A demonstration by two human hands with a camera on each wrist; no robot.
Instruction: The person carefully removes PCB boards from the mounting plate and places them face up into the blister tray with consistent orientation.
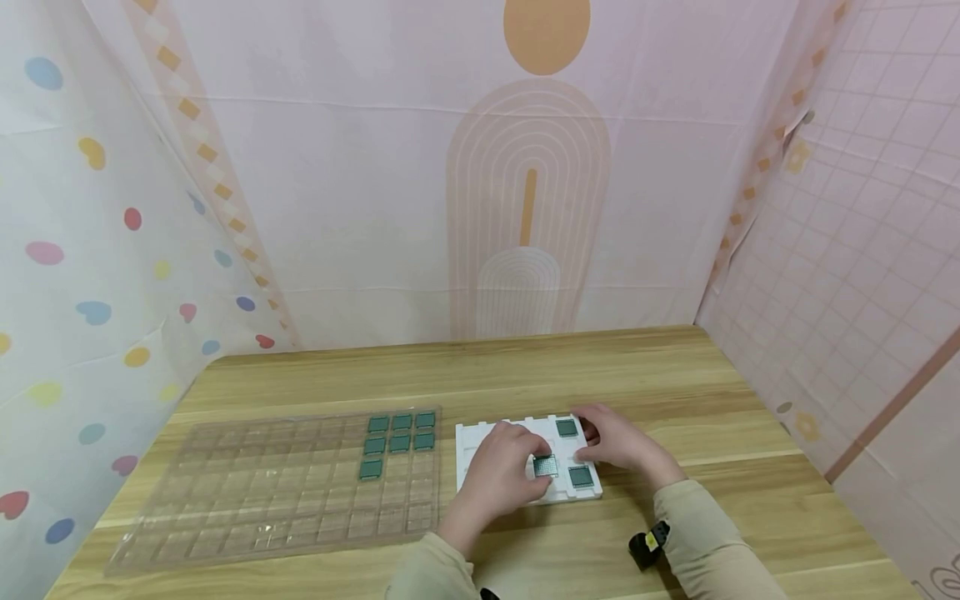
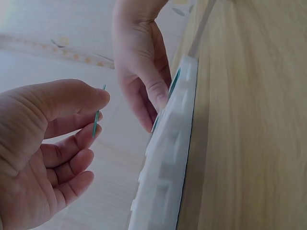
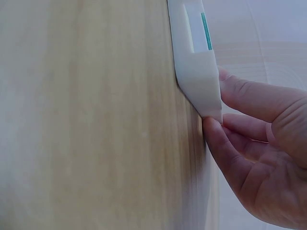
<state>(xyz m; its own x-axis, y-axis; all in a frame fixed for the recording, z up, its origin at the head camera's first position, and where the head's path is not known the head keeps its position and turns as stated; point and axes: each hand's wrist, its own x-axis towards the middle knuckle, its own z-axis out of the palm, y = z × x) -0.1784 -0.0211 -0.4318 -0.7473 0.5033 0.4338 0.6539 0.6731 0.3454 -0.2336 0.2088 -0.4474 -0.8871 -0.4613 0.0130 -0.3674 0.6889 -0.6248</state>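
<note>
My left hand (image 1: 497, 473) pinches a small green circuit board (image 1: 545, 465) between thumb and fingertips, over the middle of a white foam tray (image 1: 471, 442). In the left wrist view that board (image 2: 95, 125) stands edge-on, apart from the tray's surface. Thumb and fingers of my right hand (image 1: 617, 440) grip the tray's right edge; in the right wrist view the right hand (image 3: 264, 129) has its thumb on the upper face and a finger at the underside. Two more boards sit in the tray's right side, one at the back corner (image 1: 566, 427) and one at the front (image 1: 581, 477).
Left of the white tray lies a wide clear plastic tray (image 1: 247, 492) with many square pockets; several green boards (image 1: 400, 442) fill pockets at its back right. Both trays rest on a wooden table (image 1: 360, 379), with patterned cloth (image 1: 360, 208) hanging behind and at the sides.
</note>
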